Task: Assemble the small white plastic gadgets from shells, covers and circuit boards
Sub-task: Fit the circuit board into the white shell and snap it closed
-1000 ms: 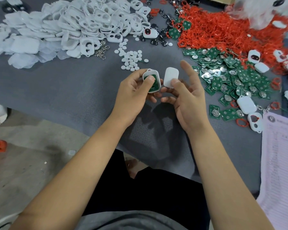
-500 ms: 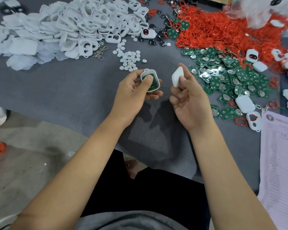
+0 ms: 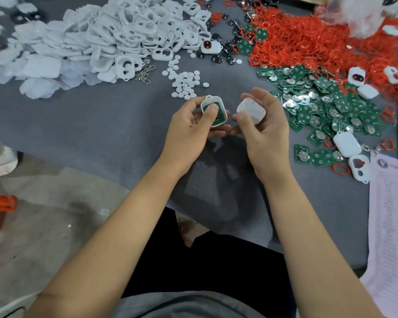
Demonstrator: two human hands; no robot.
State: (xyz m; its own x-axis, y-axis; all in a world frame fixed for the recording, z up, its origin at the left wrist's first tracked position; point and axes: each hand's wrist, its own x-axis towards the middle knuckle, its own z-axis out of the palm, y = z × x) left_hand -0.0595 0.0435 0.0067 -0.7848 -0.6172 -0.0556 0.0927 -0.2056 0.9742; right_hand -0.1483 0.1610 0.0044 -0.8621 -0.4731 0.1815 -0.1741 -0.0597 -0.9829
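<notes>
Your left hand [image 3: 189,127] grips a small white rounded-rectangle plastic shell [image 3: 214,110] with a green circuit board [image 3: 217,114] seated inside it; your thumb presses down on the board, fingers curl under the shell. Open face of the shell tilts up toward you. Your right hand [image 3: 265,131] pinches a white rounded plastic cover [image 3: 251,110] between thumb and fingers, hollow side facing up and left, tilted. Cover sits just right of the shell, apart from it, not touching. Both grips hang above the grey cloth-covered table [image 3: 101,125].

Just beyond your left grip: a loose cluster of small white round plastic discs [image 3: 185,84]. Further beyond and left of it: a big heap of white plastic shells and frames [image 3: 106,40], with metal keyring clasps [image 3: 145,73] at its near edge. Right of your right grip, near it: a spread of green circuit boards with silver coin cells [image 3: 326,104]. Beyond that spread: a pile of red rubber rings [image 3: 308,40]. Small black parts [image 3: 225,56] lie between the white heap and the red pile, type unclear. Right and nearer than your right grip: 1 closed white gadget [image 3: 346,143] and 1 white shell with red ring [image 3: 360,167], beside a printed paper sheet [image 3: 391,226] at the table's right edge.
</notes>
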